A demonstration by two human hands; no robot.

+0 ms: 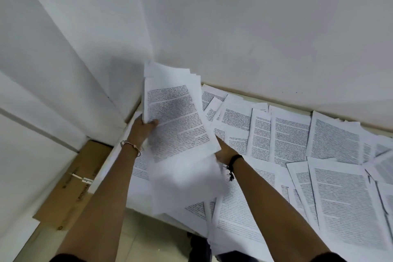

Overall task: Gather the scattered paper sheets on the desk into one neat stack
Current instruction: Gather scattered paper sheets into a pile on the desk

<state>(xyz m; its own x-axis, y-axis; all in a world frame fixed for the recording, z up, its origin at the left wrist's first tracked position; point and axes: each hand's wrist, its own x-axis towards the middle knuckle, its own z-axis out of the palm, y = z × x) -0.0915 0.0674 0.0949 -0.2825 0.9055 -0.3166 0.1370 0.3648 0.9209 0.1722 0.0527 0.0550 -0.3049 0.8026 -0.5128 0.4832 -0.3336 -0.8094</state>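
- White walls meet in a corner at upper left. Desk [244, 96] sits pushed into that corner, and only a thin cream strip of it shows along the far edge.
- Loose paper sheets [297, 134], printed w/ dense txt, cover the surface from far edge to near edge. They overlap at all angles, and several hang over the near edge.
- Bundle [176, 121] of sheets is held up off the surface, over the far-left corner. Its top edges are fanned, not squared. The top pg is print side up and tilted, and the lower part of the bundle is blurred.
- My L hand [144, 127] grips the bundle's left edge w/ thumb on the printed face. The other fingers are behind the paper, not visible.
- My R hand [224, 153] is at the bundle's lower-right edge. One finger is straight and lies along that edge. The rest are hidden under the paper, so I can't tell if it grips or only supports.
- Thin bracelet [130, 147] is on my L wrist. Black band [235, 159] w/ a dangling thread is on my R wrist.
- Brown cardboard [70, 178] lies off the desk's left edge, against the wall. It has a pale tag and print on it, unreadable.
- Pale floor tiles [136, 229] show below the near edge, between my forearms.
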